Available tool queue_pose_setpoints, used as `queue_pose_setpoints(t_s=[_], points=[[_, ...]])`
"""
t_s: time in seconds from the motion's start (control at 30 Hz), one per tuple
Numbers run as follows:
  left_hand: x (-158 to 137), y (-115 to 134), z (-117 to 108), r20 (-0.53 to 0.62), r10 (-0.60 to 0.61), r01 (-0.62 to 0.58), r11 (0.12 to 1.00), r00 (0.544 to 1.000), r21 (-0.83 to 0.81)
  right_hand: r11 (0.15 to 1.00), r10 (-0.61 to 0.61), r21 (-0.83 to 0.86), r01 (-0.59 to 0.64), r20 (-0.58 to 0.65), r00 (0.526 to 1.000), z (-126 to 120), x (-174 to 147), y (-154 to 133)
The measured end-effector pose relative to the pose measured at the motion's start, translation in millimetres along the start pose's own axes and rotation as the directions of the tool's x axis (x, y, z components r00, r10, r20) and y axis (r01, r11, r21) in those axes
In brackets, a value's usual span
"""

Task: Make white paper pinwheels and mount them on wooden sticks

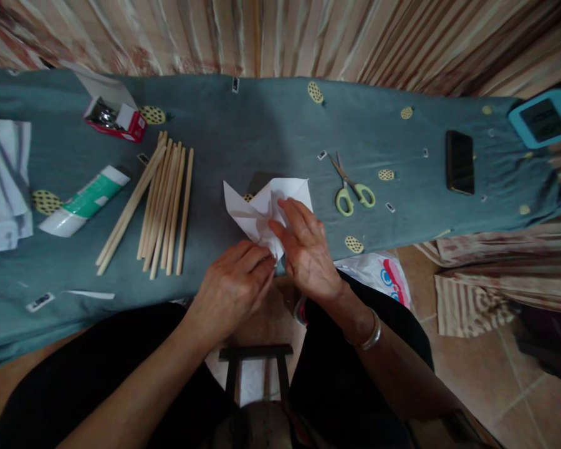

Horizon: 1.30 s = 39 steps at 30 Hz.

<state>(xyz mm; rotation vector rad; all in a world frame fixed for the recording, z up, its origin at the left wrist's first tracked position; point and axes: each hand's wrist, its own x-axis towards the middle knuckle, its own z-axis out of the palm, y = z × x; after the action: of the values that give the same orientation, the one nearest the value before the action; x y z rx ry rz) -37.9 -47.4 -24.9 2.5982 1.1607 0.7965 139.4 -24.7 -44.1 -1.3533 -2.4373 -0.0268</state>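
Observation:
A folded sheet of white paper (257, 209) with pointed corners, shaped like a pinwheel, is held at the near edge of the cloth-covered table. My left hand (236, 284) pinches its near corner between thumb and fingertips. Over the paper's right side lies my right hand (306, 249), its thumb and fingers pressing a fold toward the middle. The paper's centre is partly covered by my fingers. Green-handled scissors (348, 187) rest to the right with blades parted. Several wooden sticks (166, 206) lie in a bunch to the left.
Farther left are a green-and-white tube (86, 201), a red open box (115, 118) of small metal items, stacked white sheets (7, 184) and a paper strip (91, 294). A black phone (460, 162) and light-blue tablet-like device (545, 118) lie right. Curtains hang behind the table.

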Motion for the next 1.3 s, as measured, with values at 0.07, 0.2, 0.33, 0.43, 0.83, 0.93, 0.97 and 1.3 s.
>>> queue_pose_setpoints(t_s=[0.07,0.2,0.33,0.43,0.83,0.93,0.97,1.3], points=[[0.5,-2.7,-2.3,-0.034,-0.007,0.007,1.0,0.999,-0.016,1.0,-0.001,0.008,0.001,0.019,1.0,0.2,-1.8,1.0],[0.8,-12.6,-7.2,-0.095,-0.056,0.053,0.998,0.994,-0.033,0.998,0.005,0.055,-0.007,0.047,0.999,1.7,-4.5,3.7],[2.7,-25.5,-13.6,-0.169,-0.085,0.079,0.996,0.982,-0.041,0.996,0.016,0.091,-0.02,0.048,0.999,2.8,-4.2,4.0],[5.8,-33.2,-18.9,-0.209,-0.116,0.111,0.993,0.971,-0.036,0.996,0.027,0.085,-0.032,0.052,0.998,1.6,-2.4,2.9],[15.1,-38.0,-27.9,-0.25,-0.307,0.286,0.951,0.918,-0.116,0.998,0.023,0.053,-0.026,0.042,0.999,3.0,-0.6,2.7],[14.4,-40.0,-28.6,-0.259,-0.297,0.273,0.954,0.919,-0.126,0.998,0.032,0.058,-0.036,0.068,0.997,2.4,0.2,0.8],[14.2,-40.6,-28.9,-0.265,-0.294,0.269,0.955,0.918,-0.127,0.997,0.034,0.06,-0.038,0.072,0.997,2.1,0.4,0.4],[14.3,-41.4,-28.7,-0.308,-0.307,0.28,0.951,0.9,-0.129,0.997,0.03,0.071,-0.03,0.002,1.0,9.1,1.0,-2.8]])
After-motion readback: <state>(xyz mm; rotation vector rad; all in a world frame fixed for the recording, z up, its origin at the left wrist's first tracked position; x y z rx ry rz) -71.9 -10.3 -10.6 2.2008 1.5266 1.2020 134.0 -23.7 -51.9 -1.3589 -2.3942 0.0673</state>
